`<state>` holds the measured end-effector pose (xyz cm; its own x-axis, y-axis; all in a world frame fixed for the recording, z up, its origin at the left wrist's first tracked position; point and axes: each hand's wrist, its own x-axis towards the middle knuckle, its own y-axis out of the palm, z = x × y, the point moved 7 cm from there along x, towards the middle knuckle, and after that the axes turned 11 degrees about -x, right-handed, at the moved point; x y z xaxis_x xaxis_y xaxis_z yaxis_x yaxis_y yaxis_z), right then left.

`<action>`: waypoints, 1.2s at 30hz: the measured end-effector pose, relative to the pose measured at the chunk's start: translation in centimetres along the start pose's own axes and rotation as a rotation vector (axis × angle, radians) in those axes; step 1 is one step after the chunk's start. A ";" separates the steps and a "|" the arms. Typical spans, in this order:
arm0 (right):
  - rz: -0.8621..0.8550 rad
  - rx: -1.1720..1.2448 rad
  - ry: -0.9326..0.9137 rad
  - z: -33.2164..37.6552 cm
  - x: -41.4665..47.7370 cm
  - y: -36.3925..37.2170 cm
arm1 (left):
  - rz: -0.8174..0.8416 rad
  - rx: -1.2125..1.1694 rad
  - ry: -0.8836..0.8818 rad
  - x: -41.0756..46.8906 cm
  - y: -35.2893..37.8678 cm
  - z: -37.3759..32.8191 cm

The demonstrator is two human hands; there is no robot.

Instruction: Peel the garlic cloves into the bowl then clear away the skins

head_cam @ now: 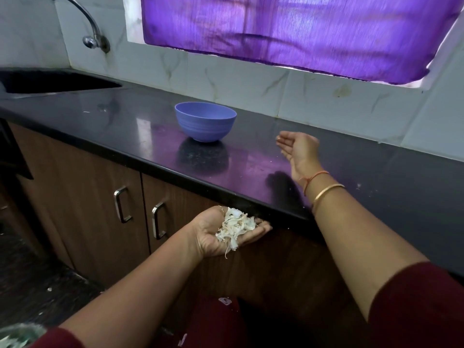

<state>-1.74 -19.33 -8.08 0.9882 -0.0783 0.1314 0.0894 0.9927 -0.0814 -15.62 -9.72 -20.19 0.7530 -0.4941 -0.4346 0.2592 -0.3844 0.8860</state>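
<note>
A blue bowl stands on the black counter near the tiled wall; its inside is hidden from this angle. My left hand is cupped palm-up just below the counter's front edge and holds a heap of pale garlic skins. My right hand is on the counter to the right of the bowl, on its edge with fingers straight and together, nothing in it. A few tiny skin flecks lie on the counter around it.
A dark sink with a curved tap sits at the far left. Brown cupboard doors with metal handles run under the counter. A purple curtain covers the window. Bits of skin lie on the floor.
</note>
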 end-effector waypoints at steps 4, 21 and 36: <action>-0.040 -0.197 0.030 -1.4 3.4 -0.3 | -0.001 -0.012 -0.007 0.1 -0.2 -0.1; 0.275 -0.482 -0.132 0.1 -2.6 3.5 | 0.003 -0.029 0.001 0.2 -0.4 -0.3; 0.575 -0.271 -0.232 1.0 -14.7 5.1 | 0.157 -0.024 0.035 -0.9 1.4 0.6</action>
<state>-15.89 -13.07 -9.43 0.8384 0.5070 0.2000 -0.3844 0.8102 -0.4425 -16.29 -10.29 -18.68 0.8056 -0.5193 -0.2853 0.1507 -0.2861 0.9463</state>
